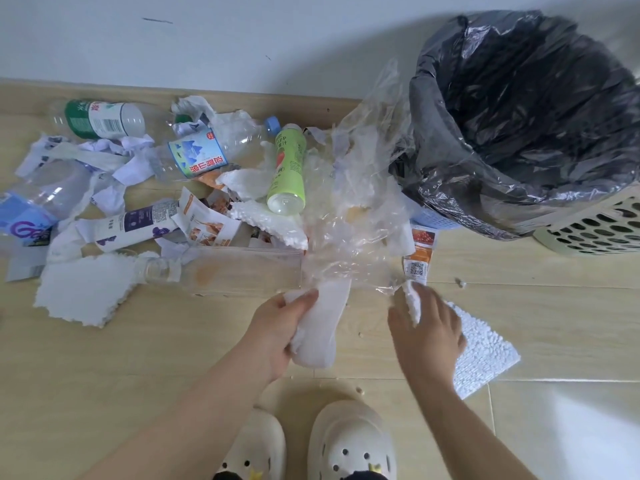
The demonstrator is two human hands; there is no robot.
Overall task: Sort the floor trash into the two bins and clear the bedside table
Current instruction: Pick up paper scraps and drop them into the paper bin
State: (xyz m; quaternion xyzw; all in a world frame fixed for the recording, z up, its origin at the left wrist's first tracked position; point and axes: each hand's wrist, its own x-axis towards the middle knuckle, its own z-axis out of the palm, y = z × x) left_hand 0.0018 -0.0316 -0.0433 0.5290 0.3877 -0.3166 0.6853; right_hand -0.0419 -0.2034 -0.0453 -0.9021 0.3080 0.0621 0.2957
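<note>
Head view, looking down at a pale wood floor (519, 271). We see the left hand (280, 334) with its fingers and thumb curled tightly round a soft white wad (322, 327), held just above the floor in front of two cream slippers (349, 441). The right hand (426, 337) pinches a small white foam fragment (412, 303) between thumb and fingers, and its palm lies over the edge of a white foam sheet (485, 351) on the floor; we cannot tell whether it also grips that sheet. Between and beyond the two hands spreads a crumpled clear plastic film (363, 209), which reaches up to the black liner bag (536, 116) of a bin at upper right. A beige perforated wall (595, 230) shows at the liner's lower right and a strip of blue perforated basket (429, 220) at its lower left; we cannot tell which one the liner sits in. The unsorted trash lies left of the bin along the wall: a green juice bottle (287, 168) on its side, a clear bottle with a blue label (197, 157), a bottle with a green label (100, 119), torn paper scraps (114, 150), a second foam sheet (83, 292) and a clear bottle (221, 271) just beyond the left hand.
</note>
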